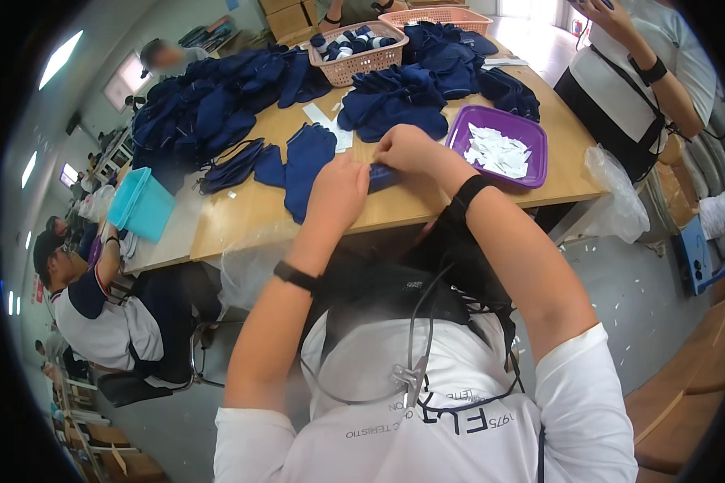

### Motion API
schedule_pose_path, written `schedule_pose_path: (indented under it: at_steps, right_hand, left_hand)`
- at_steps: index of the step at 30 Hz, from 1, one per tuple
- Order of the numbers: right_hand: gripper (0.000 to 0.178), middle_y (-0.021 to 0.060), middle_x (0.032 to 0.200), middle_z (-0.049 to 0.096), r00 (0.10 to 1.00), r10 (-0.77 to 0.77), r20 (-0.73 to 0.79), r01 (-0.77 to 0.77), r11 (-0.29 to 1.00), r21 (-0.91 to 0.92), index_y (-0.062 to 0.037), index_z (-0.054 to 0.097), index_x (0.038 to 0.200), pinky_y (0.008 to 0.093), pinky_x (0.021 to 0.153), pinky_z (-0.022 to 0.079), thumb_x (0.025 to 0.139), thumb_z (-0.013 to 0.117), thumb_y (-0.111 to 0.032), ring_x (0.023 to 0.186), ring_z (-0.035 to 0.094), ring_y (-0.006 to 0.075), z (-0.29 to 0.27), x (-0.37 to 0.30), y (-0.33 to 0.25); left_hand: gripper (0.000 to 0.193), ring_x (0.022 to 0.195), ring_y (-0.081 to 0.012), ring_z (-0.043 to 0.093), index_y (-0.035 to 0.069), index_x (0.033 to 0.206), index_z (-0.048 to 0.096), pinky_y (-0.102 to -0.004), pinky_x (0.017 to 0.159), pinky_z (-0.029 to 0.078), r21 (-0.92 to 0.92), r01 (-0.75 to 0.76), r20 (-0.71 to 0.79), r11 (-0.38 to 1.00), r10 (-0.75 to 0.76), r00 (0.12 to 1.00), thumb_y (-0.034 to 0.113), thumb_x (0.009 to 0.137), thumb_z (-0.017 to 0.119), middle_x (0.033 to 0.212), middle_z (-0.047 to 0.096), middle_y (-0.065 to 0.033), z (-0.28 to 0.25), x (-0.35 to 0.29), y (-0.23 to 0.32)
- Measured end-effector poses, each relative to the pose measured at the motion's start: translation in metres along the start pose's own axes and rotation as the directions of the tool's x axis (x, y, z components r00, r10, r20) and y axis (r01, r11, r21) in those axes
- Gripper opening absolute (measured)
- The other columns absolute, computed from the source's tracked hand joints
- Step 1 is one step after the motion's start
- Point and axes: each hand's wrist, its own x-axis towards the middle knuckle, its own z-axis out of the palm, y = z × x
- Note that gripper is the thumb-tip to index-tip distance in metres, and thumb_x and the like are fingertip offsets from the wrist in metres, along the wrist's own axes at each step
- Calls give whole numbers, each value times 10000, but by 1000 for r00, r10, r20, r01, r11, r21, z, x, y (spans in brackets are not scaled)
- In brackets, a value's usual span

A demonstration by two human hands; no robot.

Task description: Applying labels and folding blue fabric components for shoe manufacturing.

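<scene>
My left hand is closed at the table's near edge, its fingers on a dark navy cloth piece. Just to the right, my right hand pinches the same cloth from above. Fingers cover much of the cloth, so its exact kind is hidden. Left of my left hand lies a flat navy fabric piece. Beyond my hands is a heap of navy pieces, with white paper strips beside it. A purple tray of small white labels sits right of my right hand.
The wooden table bears a large navy garment pile at left and a pink basket of navy and white rolls behind. A turquoise bin stands at the left edge. A person sits left; another stands right, near a clear plastic bag.
</scene>
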Motion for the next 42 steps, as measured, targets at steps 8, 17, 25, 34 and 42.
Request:
schedule_pose_path:
  at_steps: [8, 17, 25, 34, 42]
  right_hand:
    - [205, 163, 954, 812, 981, 47, 186, -51, 999, 17, -60, 849, 968, 402, 845, 588, 869, 798, -233, 904, 779, 303, -7, -5, -11]
    - [287, 273, 966, 772, 982, 64, 180, -1, 944, -331, 34, 809, 965, 464, 800, 596, 838, 750, -218, 873, 753, 426, -5, -6, -39]
    - [291, 191, 1006, 811, 968, -50, 247, 89, 985, -150, -27, 823, 1062, 401, 868, 577, 872, 727, -225, 981, 764, 346, -11, -22, -40]
    - [261, 131, 942, 815, 926, 19, 377, -71, 990, 125, -66, 853, 1085, 373, 813, 563, 908, 725, -209, 852, 735, 222, -29, -24, -23]
    - [237, 195, 964, 804, 966, 79, 247, -48, 990, -129, -65, 855, 1043, 412, 842, 583, 870, 760, -197, 891, 762, 323, -9, -23, -39]
  left_hand:
    - [185, 916, -395, 665, 6, 965, 761, -485, 822, 545, -36, -54, -82, 998, 51, 995, 143, 1019, 649, 922, 686, -163, -10, -11, 12]
    - [160, 1007, -394, 686, -7, 999, 747, -469, 909, 551, -174, -41, -126, 984, 20, 992, 130, 1013, 666, 1014, 745, -171, -13, -22, 17]
    - [168, 1003, -369, 705, 6, 1022, 762, -450, 914, 551, -138, -17, -97, 990, 4, 995, 131, 1027, 649, 1049, 771, -153, -19, -31, 19]
    - [146, 997, -357, 706, 32, 1037, 772, -448, 891, 550, -167, 16, -71, 986, -28, 997, 137, 1012, 674, 1037, 770, -141, -22, -28, 24]
    - [155, 988, -371, 700, 49, 1071, 766, -457, 887, 548, -188, 93, -74, 978, -108, 991, 150, 1022, 659, 1022, 756, -152, -24, -30, 31]
